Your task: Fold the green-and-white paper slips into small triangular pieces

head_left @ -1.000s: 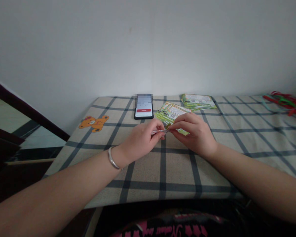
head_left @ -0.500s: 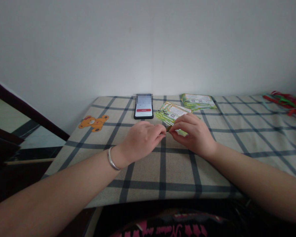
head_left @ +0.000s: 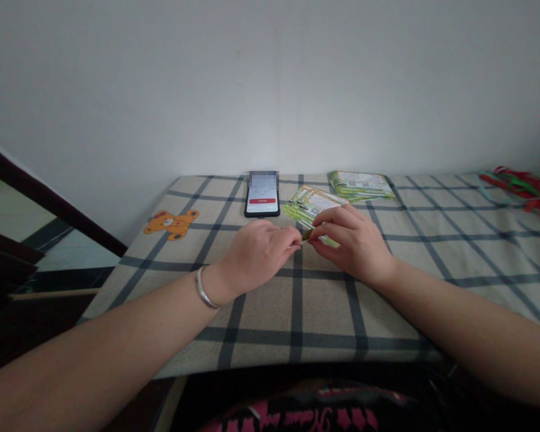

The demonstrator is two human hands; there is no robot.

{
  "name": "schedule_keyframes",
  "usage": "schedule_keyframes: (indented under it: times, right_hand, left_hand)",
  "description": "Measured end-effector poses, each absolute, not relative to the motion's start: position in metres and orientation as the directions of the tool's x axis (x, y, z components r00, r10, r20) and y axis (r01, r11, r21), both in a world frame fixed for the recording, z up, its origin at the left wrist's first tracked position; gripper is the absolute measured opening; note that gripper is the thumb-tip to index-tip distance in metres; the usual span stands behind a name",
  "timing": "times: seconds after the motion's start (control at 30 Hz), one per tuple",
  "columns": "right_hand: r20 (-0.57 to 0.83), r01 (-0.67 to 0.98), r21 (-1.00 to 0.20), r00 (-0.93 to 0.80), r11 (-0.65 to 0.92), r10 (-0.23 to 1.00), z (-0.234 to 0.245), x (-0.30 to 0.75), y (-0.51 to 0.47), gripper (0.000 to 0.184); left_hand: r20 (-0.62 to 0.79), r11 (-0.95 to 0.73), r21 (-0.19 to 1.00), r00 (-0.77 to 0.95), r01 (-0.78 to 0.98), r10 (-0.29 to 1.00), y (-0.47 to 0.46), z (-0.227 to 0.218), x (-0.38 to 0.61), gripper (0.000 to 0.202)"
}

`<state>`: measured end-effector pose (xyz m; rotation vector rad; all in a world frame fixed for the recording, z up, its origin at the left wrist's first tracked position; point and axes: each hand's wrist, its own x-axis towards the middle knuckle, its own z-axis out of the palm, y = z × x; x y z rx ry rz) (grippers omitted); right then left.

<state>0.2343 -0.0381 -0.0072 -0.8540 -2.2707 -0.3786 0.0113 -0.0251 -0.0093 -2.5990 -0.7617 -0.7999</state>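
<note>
The near edge of the checked tablecloth [head_left: 261, 327] runs by the person's dark clothes [head_left: 297, 408], and there is room to slide the hands back toward it. Farther in, the left hand [head_left: 258, 252] and right hand [head_left: 357, 243] both pinch a small thin piece [head_left: 306, 235], their fingertips almost meeting. I can't tell what it is. It looks like fiddly finger work, so the next move needs soft, steady pinching. Just past the right hand lie spread-out green cards [head_left: 303, 207], tight for room. Then comes a phone [head_left: 261, 203] on the left, a card pile [head_left: 362, 185] on the right, and the wall [head_left: 270, 90] blocks the far side.

The plaid-covered tabletop [head_left: 263, 315] carries a phone [head_left: 262, 207], a nearer card pile [head_left: 315, 200], a farther card pile [head_left: 362, 182] and a red-green bundle [head_left: 519, 185].
</note>
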Motion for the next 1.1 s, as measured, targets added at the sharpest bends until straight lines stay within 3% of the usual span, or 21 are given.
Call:
schedule_keyframes:
  times: [0.5,0.8,1.1]
  right_hand:
    - [0.669,0.645,0.029,-0.581,0.764,0.465,-0.0101,0.2327,-0.0367,0.007]
    - [0.71,0.703,0.083,-0.539,0.706,0.453,-0.0059,0.2327,-0.0404,0.002]
    - [0.725,0.706,-0.047,-0.462,0.706,0.51,-0.0069,0.2338,-0.0391,0.009]
  left_hand:
    - [0.572,-0.822,-0.125,0.717,0.555,0.397,-0.0271,-0.0099,0.0126,0.017]
    - [0.597,-0.808,-0.191,0.72,0.557,0.355,-0.0272,-0.0068,0.0132,0.023]
    - [0.6,-0.806,-0.205,0.722,0.556,0.345,-0.0269,-0.0064,0.0121,0.023]
